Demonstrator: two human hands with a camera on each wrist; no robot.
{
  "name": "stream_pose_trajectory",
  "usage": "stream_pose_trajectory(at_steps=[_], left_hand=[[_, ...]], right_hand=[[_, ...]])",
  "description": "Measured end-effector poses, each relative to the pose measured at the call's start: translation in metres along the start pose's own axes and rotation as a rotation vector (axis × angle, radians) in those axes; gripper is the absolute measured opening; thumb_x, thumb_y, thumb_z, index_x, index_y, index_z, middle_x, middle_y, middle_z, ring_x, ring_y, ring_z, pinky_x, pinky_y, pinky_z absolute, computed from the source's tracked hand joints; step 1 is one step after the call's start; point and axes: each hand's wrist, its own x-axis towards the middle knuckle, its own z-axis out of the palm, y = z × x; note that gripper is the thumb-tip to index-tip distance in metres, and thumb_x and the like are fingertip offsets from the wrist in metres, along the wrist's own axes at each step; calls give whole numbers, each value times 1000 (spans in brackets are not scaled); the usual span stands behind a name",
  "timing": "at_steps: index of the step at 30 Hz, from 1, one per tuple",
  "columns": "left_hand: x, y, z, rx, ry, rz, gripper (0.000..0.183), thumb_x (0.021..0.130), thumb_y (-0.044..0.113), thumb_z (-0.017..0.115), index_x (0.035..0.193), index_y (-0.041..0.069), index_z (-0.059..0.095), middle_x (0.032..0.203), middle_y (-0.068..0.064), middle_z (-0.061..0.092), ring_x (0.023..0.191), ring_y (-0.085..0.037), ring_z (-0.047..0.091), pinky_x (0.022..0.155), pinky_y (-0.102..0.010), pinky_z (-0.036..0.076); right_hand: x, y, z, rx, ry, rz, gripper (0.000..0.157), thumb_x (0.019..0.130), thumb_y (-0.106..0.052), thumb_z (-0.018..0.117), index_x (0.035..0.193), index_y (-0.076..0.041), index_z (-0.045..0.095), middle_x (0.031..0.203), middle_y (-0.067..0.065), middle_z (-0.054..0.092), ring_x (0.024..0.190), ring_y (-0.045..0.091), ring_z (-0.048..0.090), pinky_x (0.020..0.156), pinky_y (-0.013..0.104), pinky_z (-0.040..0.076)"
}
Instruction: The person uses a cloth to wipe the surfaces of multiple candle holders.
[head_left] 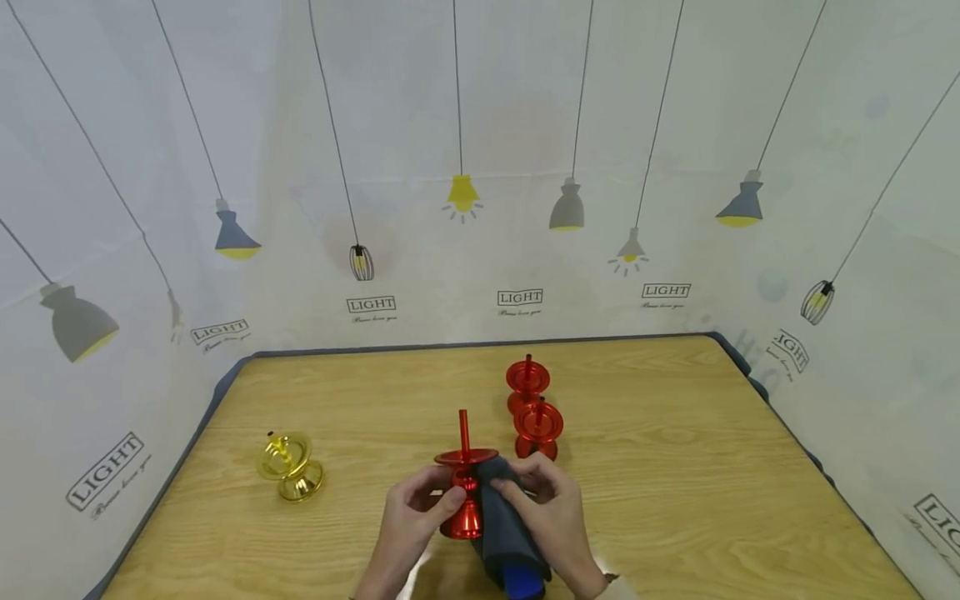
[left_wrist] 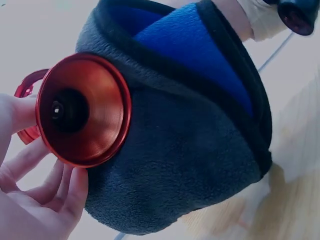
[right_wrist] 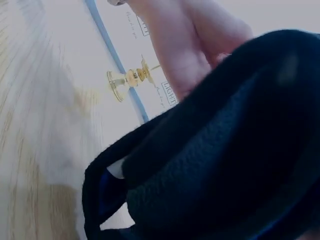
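Note:
My left hand [head_left: 420, 504] holds a shiny red candle holder [head_left: 462, 518], its stem between thumb and fingers. It stands upright in that grip, with a wide dish and a thin spike on top. The left wrist view looks into its hollow base [left_wrist: 100, 120]. My right hand [head_left: 551, 508] pinches a dark grey cloth [head_left: 502, 525] with a blue inner side against the holder's right side. Folds of this cloth [right_wrist: 200, 165] fill much of the right wrist view and hide most of the right fingers there.
Two more red candle holders, one farther back [head_left: 527, 379] and one nearer [head_left: 538, 425], stand just beyond my right hand. A gold candle holder [head_left: 302, 482] is on the left of the wooden table [head_left: 360, 392]. A white sheet printed with lamps [head_left: 420, 108] surrounds the table.

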Motion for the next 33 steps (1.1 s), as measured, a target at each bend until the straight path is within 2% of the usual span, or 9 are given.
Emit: stream_pose_trajectory(at_steps=[2,5,8,12,16,21,26,29,33], left_hand=[[-1,0,0,-12,2,-26,20,94,7,71,112,-3,72,107,-14,74,88,-15,72,75,-28,59],[-2,1,3,24,46,-47,29,93,11,73,118,-3,69,107,-15,74,89,-12,71,78,-24,57],[-3,2,8,62,89,-25,32,92,12,75,121,-2,67,106,-15,74,91,-9,69,83,-23,56],[-4,0,13,75,95,40,25,90,7,76,113,0,69,104,-14,74,91,-8,69,86,-24,56],[-2,-2,15,70,97,52,25,84,6,81,108,3,72,101,-11,75,88,-10,70,84,-26,57],[0,-3,10,15,77,19,23,85,5,80,107,2,74,97,-7,76,86,-14,72,81,-27,58],[-3,-3,4,-35,15,-16,20,92,5,72,111,-3,73,100,-6,75,89,-15,72,80,-27,58],[-4,-1,2,-15,3,-24,23,94,5,70,114,-3,72,103,-10,75,89,-14,71,80,-26,57],[-5,0,5,36,32,-22,27,93,8,72,119,-2,70,103,-15,74,89,-11,70,81,-23,56]], right_hand=[[0,0,0,3,6,16,19,83,1,80,99,2,70,101,6,74,91,15,75,75,29,61],[-2,1,2,-22,28,-17,18,82,0,81,98,-2,72,102,8,75,91,14,75,76,28,61],[-5,1,4,-94,47,-135,20,81,-1,83,98,-7,75,102,10,76,92,13,75,77,26,60],[-8,1,7,-257,78,-370,25,79,1,84,99,-11,75,99,8,77,91,13,74,75,21,59],[-10,-1,10,-316,114,-459,31,75,4,86,98,-13,74,98,6,77,89,13,74,71,19,59],[-10,0,8,-213,74,-388,28,77,5,83,98,-10,73,100,10,77,92,13,75,75,22,60],[-7,0,3,-33,20,-153,19,82,4,80,98,-2,72,104,16,76,93,14,75,74,28,61],[-6,1,0,-10,10,-61,17,83,3,79,98,0,71,104,16,75,91,15,75,74,29,61],[-7,3,2,-30,37,-52,17,82,1,81,97,-2,72,103,14,76,90,14,75,74,28,61]])
